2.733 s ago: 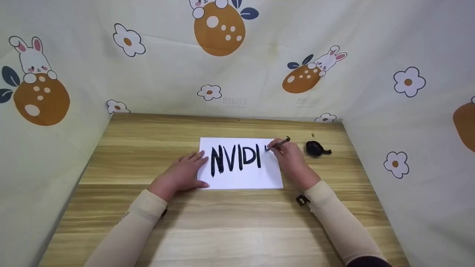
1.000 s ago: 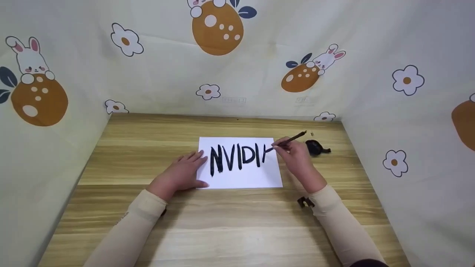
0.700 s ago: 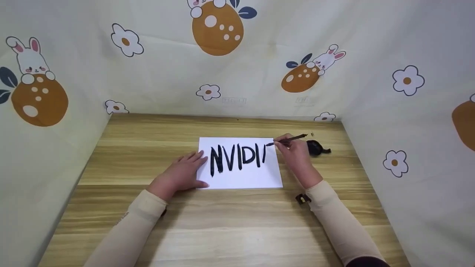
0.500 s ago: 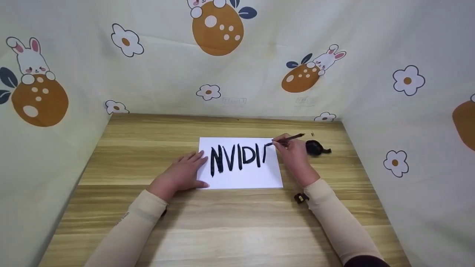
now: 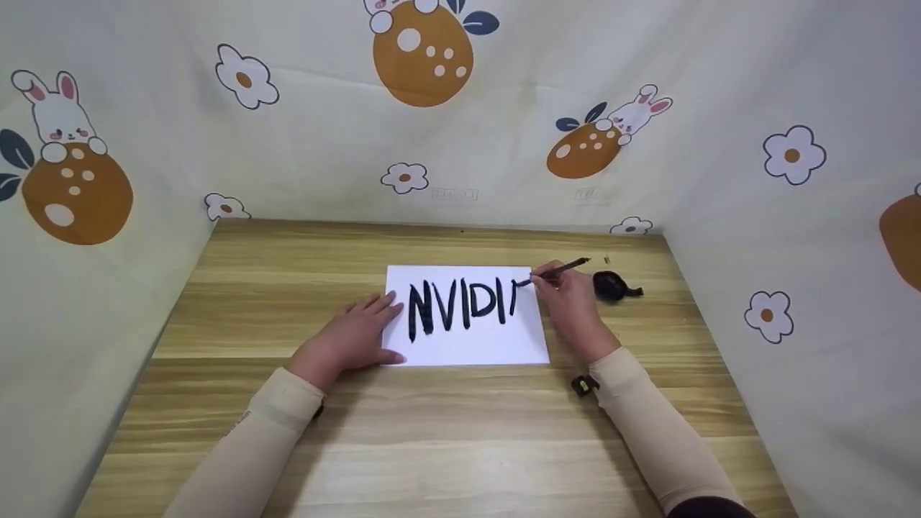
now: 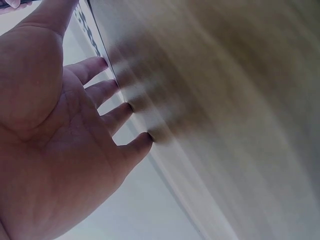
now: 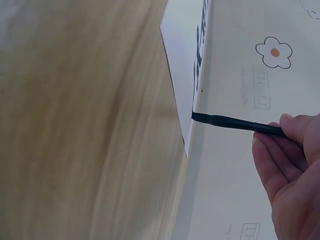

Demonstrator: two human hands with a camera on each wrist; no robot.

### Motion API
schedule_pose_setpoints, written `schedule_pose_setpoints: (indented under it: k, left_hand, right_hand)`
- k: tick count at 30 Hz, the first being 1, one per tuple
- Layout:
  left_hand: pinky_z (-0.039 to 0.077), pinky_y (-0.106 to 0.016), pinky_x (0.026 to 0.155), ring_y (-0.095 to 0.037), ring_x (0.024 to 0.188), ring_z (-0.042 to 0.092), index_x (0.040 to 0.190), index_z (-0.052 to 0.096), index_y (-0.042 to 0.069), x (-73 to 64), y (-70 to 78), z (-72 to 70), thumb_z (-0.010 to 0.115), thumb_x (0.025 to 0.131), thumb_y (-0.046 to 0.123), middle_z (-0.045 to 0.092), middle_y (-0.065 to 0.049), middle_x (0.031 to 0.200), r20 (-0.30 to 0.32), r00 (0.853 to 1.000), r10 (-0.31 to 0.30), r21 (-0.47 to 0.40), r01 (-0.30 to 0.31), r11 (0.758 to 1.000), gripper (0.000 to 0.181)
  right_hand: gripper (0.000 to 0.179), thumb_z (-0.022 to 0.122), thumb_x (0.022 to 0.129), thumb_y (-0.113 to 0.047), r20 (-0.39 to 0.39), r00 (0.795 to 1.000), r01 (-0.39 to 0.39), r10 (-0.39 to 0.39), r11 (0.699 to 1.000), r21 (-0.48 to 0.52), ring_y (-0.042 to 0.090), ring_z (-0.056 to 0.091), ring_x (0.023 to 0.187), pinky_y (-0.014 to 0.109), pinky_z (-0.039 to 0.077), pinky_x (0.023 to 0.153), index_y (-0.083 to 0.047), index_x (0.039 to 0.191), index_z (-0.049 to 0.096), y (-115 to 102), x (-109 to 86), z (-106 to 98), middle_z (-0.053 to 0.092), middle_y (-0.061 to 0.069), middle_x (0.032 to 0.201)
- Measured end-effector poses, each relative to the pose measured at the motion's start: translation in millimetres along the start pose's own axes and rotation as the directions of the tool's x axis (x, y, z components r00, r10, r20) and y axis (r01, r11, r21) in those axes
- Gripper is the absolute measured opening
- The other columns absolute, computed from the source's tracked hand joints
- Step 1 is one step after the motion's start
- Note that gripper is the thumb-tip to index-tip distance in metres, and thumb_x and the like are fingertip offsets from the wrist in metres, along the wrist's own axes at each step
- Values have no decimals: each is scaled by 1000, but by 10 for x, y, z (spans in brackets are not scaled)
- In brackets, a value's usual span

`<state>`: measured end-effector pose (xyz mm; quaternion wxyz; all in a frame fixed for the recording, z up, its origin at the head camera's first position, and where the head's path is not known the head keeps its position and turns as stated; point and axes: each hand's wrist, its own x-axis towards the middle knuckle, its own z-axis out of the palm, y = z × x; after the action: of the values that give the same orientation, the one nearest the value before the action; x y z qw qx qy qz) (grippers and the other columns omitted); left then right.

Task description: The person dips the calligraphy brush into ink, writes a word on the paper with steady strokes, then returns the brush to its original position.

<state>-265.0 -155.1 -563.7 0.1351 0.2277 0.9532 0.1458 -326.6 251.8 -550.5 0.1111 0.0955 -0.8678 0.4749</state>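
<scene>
A white sheet of paper (image 5: pixel 468 349) lies on the table with large black letters reading "NVIDI" and a slanted stroke after them. My left hand (image 5: pixel 352 332) rests along the sheet's left edge, fingers spread; in the left wrist view the palm (image 6: pixel 75 130) shows with fingertips touching down. My right hand (image 5: pixel 572 309) pinches a slim dark brush (image 5: pixel 565 268) between thumb and fingers. Its dark tip meets the paper near the top of the slanted stroke, at the upper right. In the right wrist view the brush (image 7: pixel 230 122) reaches the sheet's surface.
A small black dish with a short handle (image 5: pixel 610 286) stands right of the paper, beside my right hand. A tiny scrap (image 5: pixel 606 260) lies behind it. Patterned fabric (image 5: pixel 316 144) walls the wooden table (image 5: pixel 446 446) at the back and both sides.
A slanted black stroke has appeared after the last "I". The brush went down with it, then came back up to its top and right. My left hand has stayed put.
</scene>
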Motion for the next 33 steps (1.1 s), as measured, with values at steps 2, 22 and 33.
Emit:
schedule_pose_setpoints:
  k: [2,22,33]
  left_hand:
    - [25,-78,125,-48,166,21,173,37,7,1,-2,2,79,96,63,23,-17,182,1,1000,0,2,0,1000,104]
    - [26,-78,125,-49,165,24,171,39,6,-5,28,-43,82,95,61,26,-18,181,-8,1000,2,0,-2,1000,103]
    - [26,-76,125,-49,165,24,171,40,5,-2,32,-40,81,96,61,26,-19,181,-8,1000,11,10,-11,1000,103]
  right_hand:
    - [7,78,105,-12,12,1000,-5,5,1000,-6,20,73,91,27,56,77,-8,106,83,2,-7,-7,82,12,104]
    - [8,77,105,-12,93,994,-56,63,996,-76,19,70,88,27,57,76,-6,103,83,-83,-145,-179,81,11,102]
    - [9,79,103,-9,134,990,-17,44,981,-194,23,74,87,41,62,80,0,104,81,-190,-221,-266,82,10,98]
